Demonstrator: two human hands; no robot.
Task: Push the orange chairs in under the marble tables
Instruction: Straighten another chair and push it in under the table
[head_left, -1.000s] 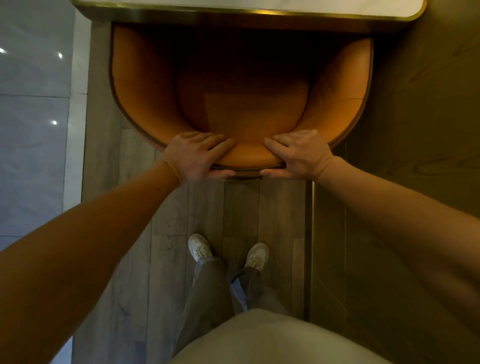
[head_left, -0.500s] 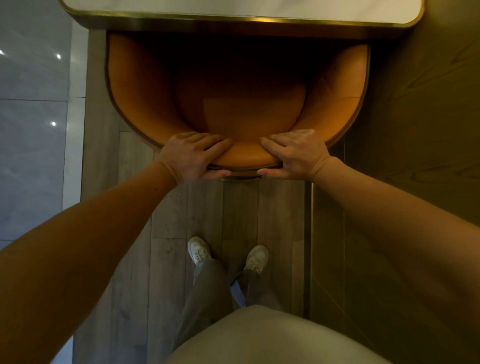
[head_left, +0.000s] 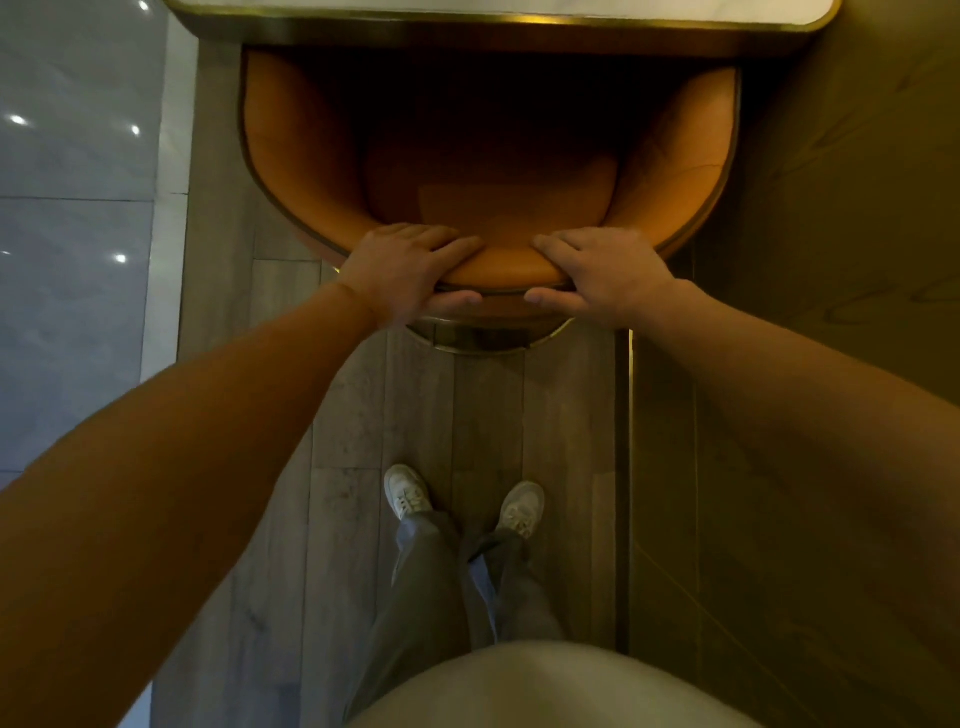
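Note:
An orange tub chair (head_left: 306, 156) with a curved back and brass trim stands in front of me, seen from above. Its seat front is tucked beneath the marble table (head_left: 498, 13), whose gold-edged rim runs across the top of the view. My left hand (head_left: 405, 273) grips the top of the backrest left of centre, fingers over the inside and thumb on the outside. My right hand (head_left: 597, 275) grips the same rim right of centre in the same way. The chair's brass base (head_left: 483, 340) shows just below my hands.
A dark wood panel wall (head_left: 831, 260) rises close on the right, with a brass strip at its foot. Glossy grey tile floor (head_left: 72, 260) lies to the left. Grey plank flooring (head_left: 415, 405) runs beneath me, where my two white shoes (head_left: 408, 491) stand.
The chair and both hands have moved forward, away from my feet, so more of the seat now lies under the table edge. The grip on the backrest is unchanged.

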